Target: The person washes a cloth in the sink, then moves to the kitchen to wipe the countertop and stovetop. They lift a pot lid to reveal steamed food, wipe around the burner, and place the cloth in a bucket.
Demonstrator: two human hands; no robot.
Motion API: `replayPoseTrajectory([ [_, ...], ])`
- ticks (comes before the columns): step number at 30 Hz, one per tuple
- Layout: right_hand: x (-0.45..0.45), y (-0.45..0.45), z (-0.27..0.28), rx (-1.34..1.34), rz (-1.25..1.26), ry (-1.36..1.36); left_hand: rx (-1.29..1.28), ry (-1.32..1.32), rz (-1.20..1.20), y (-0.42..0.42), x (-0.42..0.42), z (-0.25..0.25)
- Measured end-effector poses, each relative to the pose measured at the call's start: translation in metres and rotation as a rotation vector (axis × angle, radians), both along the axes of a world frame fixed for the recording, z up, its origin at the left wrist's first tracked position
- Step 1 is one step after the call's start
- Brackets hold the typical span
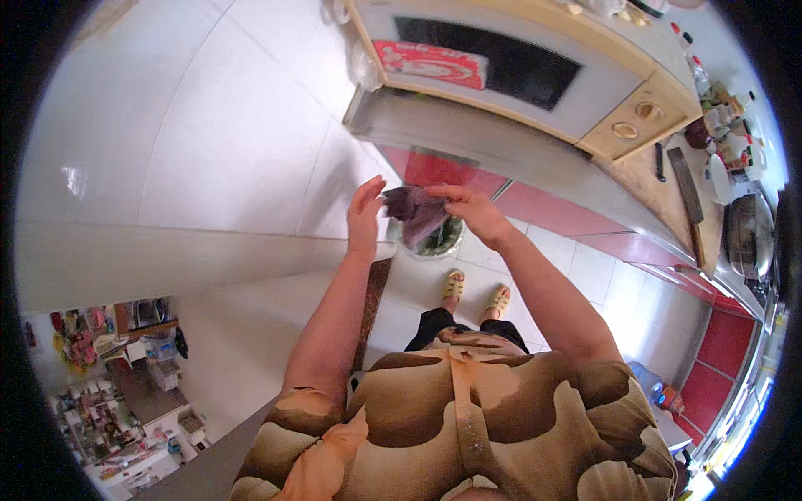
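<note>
A purple-grey cloth [421, 210] hangs bunched in front of me at about waist height. My right hand [471, 211] grips it from the right, with the index finger stretched along its top. My left hand [364, 213] is raised at the cloth's left edge, fingers up and apart; whether its fingertips brush the cloth is hard to tell. Below the cloth, on the floor, is a round bin [446, 241] with a pale liner rim and a dark inside. The cloth hides part of that bin.
Ahead, a cream microwave oven [501, 69] sits on the counter above red cabinet doors [551, 216]. A cleaver-like long blade [686, 188], a white bowl [716, 178] and a lidded pan [749, 235] crowd the right counter. A white tiled wall [238, 125] rises on the left.
</note>
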State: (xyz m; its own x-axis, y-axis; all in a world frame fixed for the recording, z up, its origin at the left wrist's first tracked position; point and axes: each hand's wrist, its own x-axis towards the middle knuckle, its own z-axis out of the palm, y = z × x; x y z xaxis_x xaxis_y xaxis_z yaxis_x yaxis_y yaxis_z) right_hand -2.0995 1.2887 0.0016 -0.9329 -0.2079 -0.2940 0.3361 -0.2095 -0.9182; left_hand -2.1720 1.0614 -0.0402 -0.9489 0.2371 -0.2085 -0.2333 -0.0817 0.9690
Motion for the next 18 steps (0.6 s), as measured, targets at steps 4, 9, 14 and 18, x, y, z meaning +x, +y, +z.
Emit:
replayPoseTrajectory([
  [4, -0.010, -0.027, -0.004, -0.029, -0.026, -0.105, -0.167, 0.164, -0.171, -0.002, 0.002, 0.014],
  [9, -0.019, -0.031, 0.013, 0.354, -0.135, 0.120, -0.328, 0.065, -0.480, 0.001, -0.016, 0.014],
  [14, -0.018, -0.022, 0.007, 0.556, -0.303, 0.293, -0.324, 0.173, -0.426, 0.003, -0.022, 0.035],
  [18, -0.017, -0.020, -0.001, 0.938, -0.172, 0.289, -0.200, -0.004, -0.329, -0.017, -0.035, 0.013],
])
